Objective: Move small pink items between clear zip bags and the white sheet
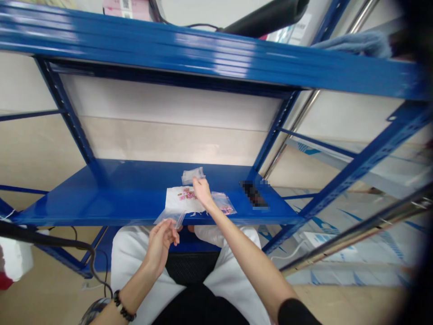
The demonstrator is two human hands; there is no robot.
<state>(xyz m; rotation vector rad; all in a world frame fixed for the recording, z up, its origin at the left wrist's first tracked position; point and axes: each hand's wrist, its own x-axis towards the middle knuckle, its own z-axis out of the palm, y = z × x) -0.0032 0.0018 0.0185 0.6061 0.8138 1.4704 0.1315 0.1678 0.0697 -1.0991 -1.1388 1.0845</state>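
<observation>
Where left hand (162, 239) curls: clear bag (168, 217) just beyond, hold unclear.
Right hand (202, 192): small bags (191, 175) just ahead, grip unclear.

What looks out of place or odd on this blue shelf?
A dark item right of the filled bag is pixelated, hiding its details. The white sheet looks ragged along its front edge, possibly torn.

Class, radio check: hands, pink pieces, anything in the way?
Left hand at clear bag, grip unclear. Right hand at far bags, contact unclear. Pink pieces loose on white sheet. Right hand partly hides white sheet.
</observation>
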